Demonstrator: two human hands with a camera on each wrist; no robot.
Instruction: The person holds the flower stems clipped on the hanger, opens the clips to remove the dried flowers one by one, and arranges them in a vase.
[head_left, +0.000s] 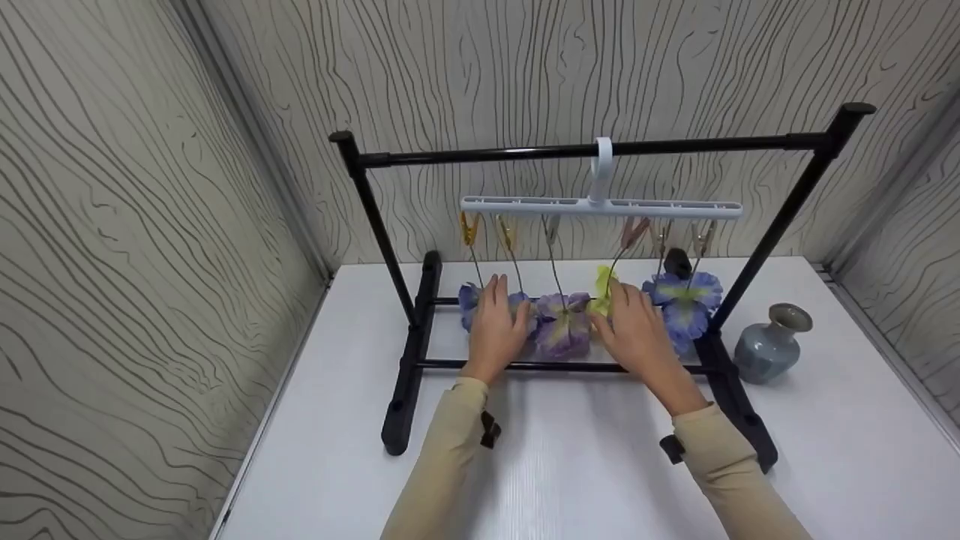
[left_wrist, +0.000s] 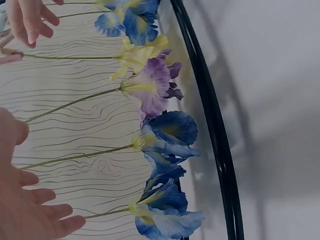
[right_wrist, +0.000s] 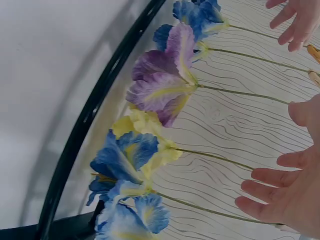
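My left hand (head_left: pixel 495 334) is in front of the blue artificial flowers (head_left: pixel 469 306) on the left, hiding part of them. Its fingers spread loosely beside the stems in the left wrist view. My right hand (head_left: pixel 637 330) is beside the yellow flower (head_left: pixel 602 289); the right wrist view shows its relaxed fingers (right_wrist: pixel 270 177) near the stems, gripping nothing. Between the hands hangs a purple flower (head_left: pixel 564 330). More blue flowers (head_left: pixel 688 307) hang at the right. All hang head down from clothespins (head_left: pixel 469 229) on a pale hanger (head_left: pixel 525 204).
The hanger hooks over the top bar (head_left: pixel 480 155) of a black rack standing on the white table (head_left: pixel 330 420). A grey-blue ceramic vase (head_left: pixel 766 352) stands beside the rack's right foot. Wood-grain patterned panels (head_left: pixel 465 67) enclose the back and sides.
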